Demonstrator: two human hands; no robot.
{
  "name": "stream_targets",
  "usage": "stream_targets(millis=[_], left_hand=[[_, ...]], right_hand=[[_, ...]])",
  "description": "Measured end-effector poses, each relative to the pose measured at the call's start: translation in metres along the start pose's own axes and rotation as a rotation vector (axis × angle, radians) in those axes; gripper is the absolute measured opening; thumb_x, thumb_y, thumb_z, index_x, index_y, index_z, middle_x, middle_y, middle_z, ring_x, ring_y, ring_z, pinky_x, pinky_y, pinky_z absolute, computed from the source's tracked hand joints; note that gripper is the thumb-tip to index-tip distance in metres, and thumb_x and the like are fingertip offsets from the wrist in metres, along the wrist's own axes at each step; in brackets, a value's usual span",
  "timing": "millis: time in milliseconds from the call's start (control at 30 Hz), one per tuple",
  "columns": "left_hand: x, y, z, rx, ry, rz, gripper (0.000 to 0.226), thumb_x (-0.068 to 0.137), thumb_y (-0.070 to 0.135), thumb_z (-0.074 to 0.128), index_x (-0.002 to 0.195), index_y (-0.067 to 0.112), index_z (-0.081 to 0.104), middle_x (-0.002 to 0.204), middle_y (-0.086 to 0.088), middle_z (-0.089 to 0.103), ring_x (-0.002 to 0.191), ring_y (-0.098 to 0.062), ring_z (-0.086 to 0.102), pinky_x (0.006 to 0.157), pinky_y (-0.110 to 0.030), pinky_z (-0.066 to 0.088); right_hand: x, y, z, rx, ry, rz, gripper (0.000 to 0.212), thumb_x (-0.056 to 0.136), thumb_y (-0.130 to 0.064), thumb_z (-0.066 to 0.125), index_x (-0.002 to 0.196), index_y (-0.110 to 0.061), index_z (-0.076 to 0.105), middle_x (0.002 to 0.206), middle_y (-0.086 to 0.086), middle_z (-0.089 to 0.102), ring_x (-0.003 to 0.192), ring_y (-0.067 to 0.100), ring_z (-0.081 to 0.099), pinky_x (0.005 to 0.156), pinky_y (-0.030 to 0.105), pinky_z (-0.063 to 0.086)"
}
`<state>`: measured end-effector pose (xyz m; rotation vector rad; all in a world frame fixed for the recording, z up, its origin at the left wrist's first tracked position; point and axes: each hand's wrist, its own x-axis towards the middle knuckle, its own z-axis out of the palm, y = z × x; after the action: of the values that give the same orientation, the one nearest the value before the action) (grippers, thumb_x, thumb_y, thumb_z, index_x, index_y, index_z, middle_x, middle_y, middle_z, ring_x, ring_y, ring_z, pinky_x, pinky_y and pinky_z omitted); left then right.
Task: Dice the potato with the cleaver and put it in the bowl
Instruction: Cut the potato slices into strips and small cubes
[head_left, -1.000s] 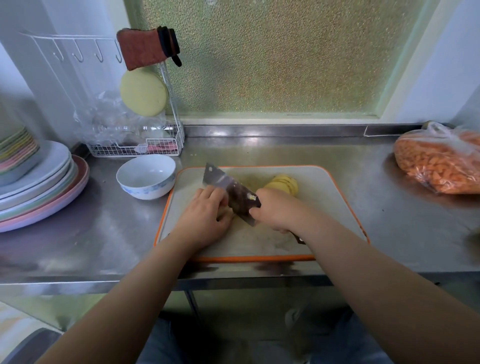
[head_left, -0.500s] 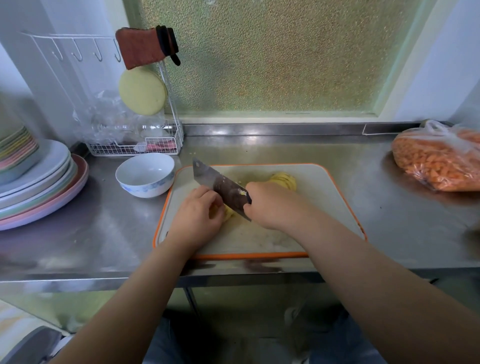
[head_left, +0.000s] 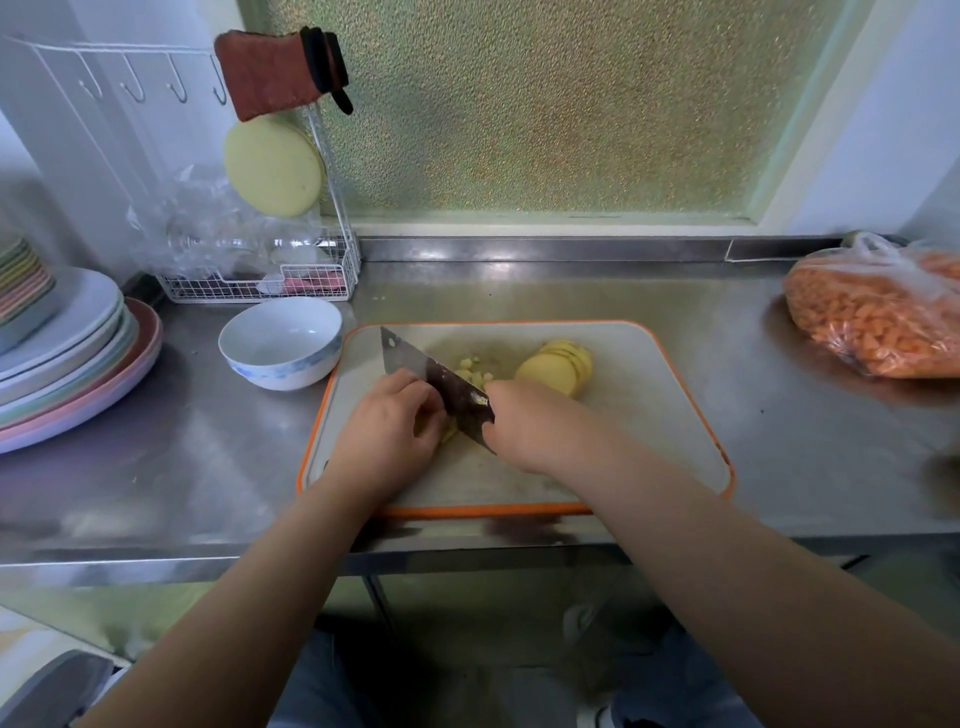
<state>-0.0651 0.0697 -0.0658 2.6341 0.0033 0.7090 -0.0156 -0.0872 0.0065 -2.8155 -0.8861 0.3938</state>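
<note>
Stainless steel counter carries an orange-rimmed cutting board at its near edge. On it the left hand is curled over potato strips, while the right hand grips the cleaver. Since a second ago the blade has worked leftward, leaving small dice heaped behind it. Beyond, a stack of potato slices waits uncut. Farther left, the bowl holds nothing yet, so dicing seems about midway.

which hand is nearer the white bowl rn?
Left. The left hand sits on the board just right of the bowl; the right hand, gripping the cleaver, is farther right.
</note>
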Motion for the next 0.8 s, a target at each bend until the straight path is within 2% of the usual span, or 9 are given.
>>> stream_targets(millis=[67,133,233,300,433,533,600,667,800], left_hand=[[-0.001,0.001,-0.001,0.001,0.005,-0.005,0.007,0.078,0.014,0.069,0.079,0.015,0.062,0.086,-0.001,0.058,0.079,-0.02,0.053,0.067,-0.028,0.042],[-0.002,0.003,-0.001,0.01,0.001,-0.002,0.008,0.078,0.015,0.069,0.079,0.015,0.061,0.087,-0.002,0.057,0.08,-0.023,0.053,0.067,-0.031,0.044],[-0.002,0.003,-0.004,-0.001,0.005,-0.003,0.006,0.08,0.02,0.065,0.081,0.015,0.06,0.089,-0.001,0.056,0.081,-0.024,0.054,0.071,-0.033,0.046],[-0.002,0.004,-0.007,-0.01,0.014,-0.007,0.009,0.082,0.025,0.058,0.081,0.016,0.059,0.089,-0.001,0.054,0.081,-0.024,0.053,0.072,-0.034,0.046],[-0.005,0.001,-0.011,0.023,0.01,-0.01,0.015,0.081,0.028,0.051,0.078,0.015,0.058,0.085,-0.002,0.054,0.08,-0.026,0.053,0.073,-0.037,0.045],[-0.011,0.0,-0.009,0.039,-0.027,-0.024,0.02,0.08,0.033,0.047,0.078,0.016,0.058,0.085,-0.001,0.055,0.081,-0.025,0.053,0.074,-0.039,0.046],[-0.011,0.001,-0.008,0.037,-0.035,-0.037,0.023,0.081,0.033,0.046,0.079,0.015,0.06,0.086,-0.002,0.057,0.081,-0.024,0.054,0.074,-0.037,0.046],[-0.01,0.003,-0.009,0.024,-0.039,-0.054,0.02,0.081,0.031,0.049,0.08,0.015,0.061,0.085,-0.003,0.058,0.081,-0.023,0.055,0.073,-0.034,0.046],[-0.01,0.002,-0.008,0.006,-0.04,-0.066,0.004,0.079,0.018,0.064,0.08,0.014,0.063,0.084,-0.004,0.058,0.079,-0.024,0.056,0.071,-0.032,0.045]], right_hand=[[-0.001,0.006,-0.002,0.087,-0.024,0.022,0.013,0.093,-0.021,0.049,0.1,-0.011,0.054,0.078,0.005,0.051,0.072,0.025,0.051,0.06,0.028,0.037],[-0.003,0.011,-0.009,0.135,-0.037,0.041,0.011,0.093,-0.023,0.05,0.096,-0.012,0.051,0.074,0.005,0.049,0.062,0.023,0.05,0.052,0.026,0.035],[-0.007,0.016,-0.014,0.123,0.004,0.058,0.016,0.095,-0.023,0.048,0.104,-0.011,0.055,0.088,0.009,0.056,0.076,0.028,0.054,0.055,0.026,0.034],[-0.011,0.016,-0.015,0.143,0.051,0.054,0.017,0.094,-0.023,0.047,0.104,-0.011,0.055,0.088,0.009,0.054,0.077,0.028,0.051,0.053,0.027,0.032],[-0.017,0.008,-0.018,0.105,0.099,-0.007,0.023,0.095,-0.025,0.048,0.109,-0.007,0.054,0.092,0.012,0.055,0.08,0.027,0.049,0.065,0.028,0.032],[-0.018,0.0,-0.018,0.032,0.111,-0.052,0.022,0.094,-0.022,0.047,0.108,-0.006,0.055,0.101,0.016,0.061,0.088,0.032,0.055,0.062,0.029,0.031],[-0.019,-0.004,-0.018,-0.007,0.102,-0.074,0.021,0.094,-0.019,0.047,0.107,-0.007,0.057,0.096,0.015,0.06,0.08,0.029,0.051,0.057,0.029,0.032],[-0.019,-0.007,-0.017,-0.03,0.093,-0.085,0.019,0.094,-0.018,0.047,0.105,-0.008,0.057,0.095,0.012,0.06,0.076,0.025,0.047,0.061,0.029,0.033],[-0.013,-0.009,-0.012,-0.072,0.068,-0.076,0.013,0.093,-0.017,0.049,0.101,-0.01,0.057,0.089,0.007,0.058,0.074,0.025,0.049,0.062,0.029,0.037]])
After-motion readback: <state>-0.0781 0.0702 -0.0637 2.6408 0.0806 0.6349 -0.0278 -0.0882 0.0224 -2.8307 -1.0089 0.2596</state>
